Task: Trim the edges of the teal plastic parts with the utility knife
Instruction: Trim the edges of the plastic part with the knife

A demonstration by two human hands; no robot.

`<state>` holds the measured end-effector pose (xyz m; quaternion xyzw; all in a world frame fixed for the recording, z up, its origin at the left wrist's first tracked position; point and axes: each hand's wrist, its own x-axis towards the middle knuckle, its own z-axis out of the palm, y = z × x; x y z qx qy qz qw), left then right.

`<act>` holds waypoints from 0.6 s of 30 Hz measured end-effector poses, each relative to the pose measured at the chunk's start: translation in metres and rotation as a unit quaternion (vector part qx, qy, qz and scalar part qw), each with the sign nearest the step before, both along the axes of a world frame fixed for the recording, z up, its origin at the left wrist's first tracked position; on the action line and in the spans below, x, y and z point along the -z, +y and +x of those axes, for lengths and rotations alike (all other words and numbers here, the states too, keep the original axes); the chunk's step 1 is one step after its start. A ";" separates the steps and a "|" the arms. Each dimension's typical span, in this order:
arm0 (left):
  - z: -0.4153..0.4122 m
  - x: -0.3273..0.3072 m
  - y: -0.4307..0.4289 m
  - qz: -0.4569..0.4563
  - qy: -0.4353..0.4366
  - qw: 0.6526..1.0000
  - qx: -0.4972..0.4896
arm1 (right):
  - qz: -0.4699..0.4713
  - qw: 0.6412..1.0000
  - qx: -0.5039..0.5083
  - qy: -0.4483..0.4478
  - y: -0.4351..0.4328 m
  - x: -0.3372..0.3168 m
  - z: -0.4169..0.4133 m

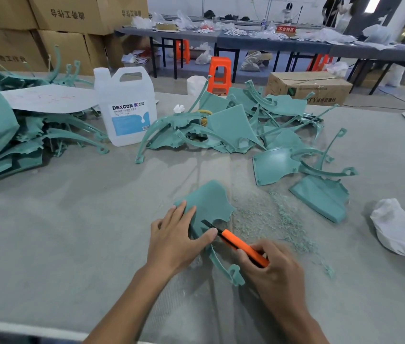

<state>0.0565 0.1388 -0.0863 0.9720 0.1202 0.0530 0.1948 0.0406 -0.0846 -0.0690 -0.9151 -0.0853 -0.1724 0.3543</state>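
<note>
A teal plastic part (209, 202) lies on the grey table (60, 232) in front of me, with a curved arm running toward me. My left hand (174, 240) presses flat on its near left side, thumb beside the blade. My right hand (268, 266) grips an orange utility knife (240, 244); its dark blade rests on the part's jagged right edge. A spread of teal shavings (278, 219) lies just right of the part. More teal parts are heaped in the middle (231, 125), at the right (320, 194) and at the far left (3, 135).
A white DEXCON jug (127, 108) stands behind the work spot. A crumpled white cloth (400, 227) lies at the right. Cardboard boxes (60, 28) are stacked at the back left, an orange stool (218, 75) and a box (310, 88) beyond the table.
</note>
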 end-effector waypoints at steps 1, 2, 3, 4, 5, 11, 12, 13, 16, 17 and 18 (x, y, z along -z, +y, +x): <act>0.000 0.000 0.000 -0.001 -0.001 1.000 0.001 | 0.004 1.000 0.015 0.004 0.000 0.000 0.001; 0.001 0.000 0.000 -0.001 -0.002 1.000 0.001 | 0.005 1.000 0.030 0.006 0.000 0.000 0.001; 0.001 0.000 0.000 -0.001 -0.003 1.000 0.001 | -0.001 0.999 0.034 0.001 0.001 0.000 0.001; 0.001 0.000 0.000 0.000 -0.003 1.000 0.000 | -0.013 1.000 0.025 -0.012 0.001 0.000 0.001; 0.000 0.000 0.000 0.002 -0.003 1.000 -0.001 | -0.024 0.999 0.010 -0.026 0.001 0.000 0.000; -0.001 -0.001 -0.001 -0.003 -0.004 1.000 -0.001 | 0.011 0.997 0.061 -0.052 0.002 0.001 -0.001; -0.001 -0.001 -0.001 -0.003 -0.004 1.000 -0.002 | 0.006 0.997 0.062 -0.053 0.002 0.001 -0.001; -0.001 -0.001 -0.001 -0.004 -0.003 1.000 -0.002 | 0.001 0.997 0.064 -0.047 0.003 0.002 -0.001; -0.001 -0.002 -0.002 -0.003 -0.004 1.000 -0.003 | -0.009 0.996 0.084 -0.018 0.001 0.004 0.001; -0.001 -0.003 -0.002 -0.004 -0.004 1.000 -0.003 | -0.013 0.996 0.089 -0.018 0.001 0.005 0.001; -0.001 -0.003 -0.002 -0.006 -0.003 1.000 -0.003 | -0.014 0.995 0.092 -0.019 0.001 0.005 0.001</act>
